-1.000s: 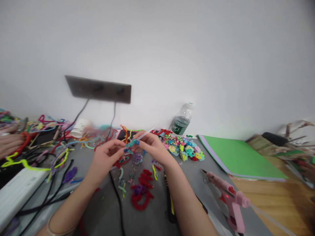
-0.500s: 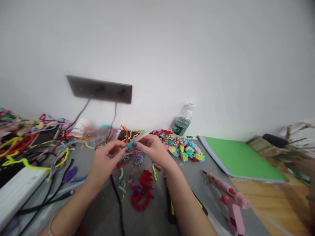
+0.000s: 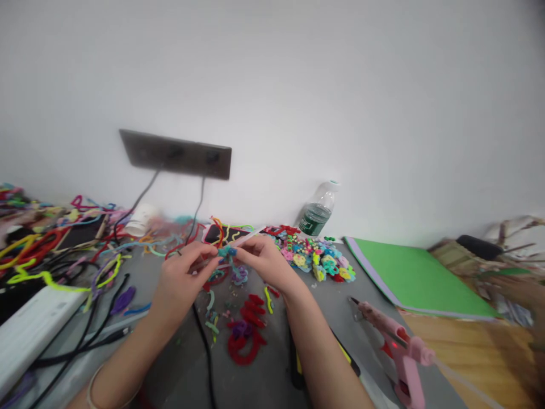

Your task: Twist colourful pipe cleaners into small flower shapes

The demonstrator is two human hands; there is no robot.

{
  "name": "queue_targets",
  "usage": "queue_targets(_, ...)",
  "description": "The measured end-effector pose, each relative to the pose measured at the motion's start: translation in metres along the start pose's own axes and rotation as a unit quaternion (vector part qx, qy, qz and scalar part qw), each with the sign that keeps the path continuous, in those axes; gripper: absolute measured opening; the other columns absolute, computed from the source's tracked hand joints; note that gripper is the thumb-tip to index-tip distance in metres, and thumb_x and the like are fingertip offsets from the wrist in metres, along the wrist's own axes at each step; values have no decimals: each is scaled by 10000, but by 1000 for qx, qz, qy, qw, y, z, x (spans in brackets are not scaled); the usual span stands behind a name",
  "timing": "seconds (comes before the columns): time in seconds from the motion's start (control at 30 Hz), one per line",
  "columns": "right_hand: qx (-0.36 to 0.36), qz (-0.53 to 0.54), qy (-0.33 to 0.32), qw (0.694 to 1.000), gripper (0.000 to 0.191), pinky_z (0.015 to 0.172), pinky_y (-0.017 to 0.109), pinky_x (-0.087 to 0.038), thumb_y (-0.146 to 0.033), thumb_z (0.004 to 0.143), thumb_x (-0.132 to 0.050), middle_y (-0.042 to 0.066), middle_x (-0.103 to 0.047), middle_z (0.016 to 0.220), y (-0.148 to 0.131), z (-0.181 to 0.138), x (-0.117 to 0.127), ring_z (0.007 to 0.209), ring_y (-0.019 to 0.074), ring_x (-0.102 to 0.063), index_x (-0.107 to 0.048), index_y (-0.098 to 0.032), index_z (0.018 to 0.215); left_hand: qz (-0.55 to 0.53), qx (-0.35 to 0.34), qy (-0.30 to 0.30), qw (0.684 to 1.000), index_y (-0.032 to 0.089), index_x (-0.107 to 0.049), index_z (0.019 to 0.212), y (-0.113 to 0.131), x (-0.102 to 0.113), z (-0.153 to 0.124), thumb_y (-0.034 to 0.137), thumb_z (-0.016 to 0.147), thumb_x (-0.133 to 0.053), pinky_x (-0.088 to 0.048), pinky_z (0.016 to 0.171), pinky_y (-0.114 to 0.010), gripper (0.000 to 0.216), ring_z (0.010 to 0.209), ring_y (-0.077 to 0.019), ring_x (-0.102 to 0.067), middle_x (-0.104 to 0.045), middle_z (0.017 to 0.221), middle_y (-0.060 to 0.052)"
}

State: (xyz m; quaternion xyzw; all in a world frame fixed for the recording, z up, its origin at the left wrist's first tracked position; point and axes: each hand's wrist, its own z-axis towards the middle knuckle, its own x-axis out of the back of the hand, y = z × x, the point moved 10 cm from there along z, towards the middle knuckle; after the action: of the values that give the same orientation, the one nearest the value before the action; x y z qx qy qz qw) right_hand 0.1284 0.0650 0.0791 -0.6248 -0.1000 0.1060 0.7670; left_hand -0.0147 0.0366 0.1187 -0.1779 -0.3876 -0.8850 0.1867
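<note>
Between my two hands is a small teal-blue piece of bent pipe cleaner (image 3: 227, 251), held above the grey table. My left hand (image 3: 184, 275) pinches its left side with thumb and fingertips. From the other side, my right hand (image 3: 264, 260) pinches it, and a pale thin strip (image 3: 251, 234) sticks up by those fingers. Just below lies a purple-blue pipe-cleaner flower (image 3: 239, 275). Nearer to me are a red coiled pipe cleaner (image 3: 252, 310) and a red loop (image 3: 242, 355) with a purple flower (image 3: 242, 329) on it.
A heap of colourful pipe-cleaner flowers (image 3: 327, 258) lies right of my hands, before a water bottle (image 3: 316, 210). A pink glue gun (image 3: 402, 346) with a lit red light stands near a green sheet (image 3: 417, 278). Cables and loose pipe cleaners crowd the left around a white box (image 3: 40, 318).
My left hand has turned slightly, and more of the teal piece hangs below the fingers. The view has shifted a little. Both hands keep their grip.
</note>
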Motion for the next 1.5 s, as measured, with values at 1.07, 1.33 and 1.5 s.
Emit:
queue_targets(1.07,22,30,-71,997,238,681,242,-448,-324,777,-762,13,-602,831,-14,-9,1,737,121,-549,-592,-172,844,-16,-20,-54,998,213,-659,833,9,-7,-1,263,842,-638,-484,585,-215,55,594,-122,-602,-699,757,-2)
queue_targets(1.33,48,43,-94,993,261,717,256,-481,-355,776,-769,17,-609,857,-18,-11,0,776,131,-575,-588,-182,849,-12,-63,-45,997,211,-660,848,17,-4,-3,235,857,-633,-525,643,-222,36,665,-136,-656,-717,775,-17)
queue_targets(1.5,31,9,-87,996,198,699,245,-486,-318,805,-744,18,-647,848,-20,-13,2,743,123,-596,-647,-172,896,-15,-84,-34,996,212,-653,860,21,-2,-4,207,850,-645,-515,635,-209,13,630,-118,-637,-712,783,-3)
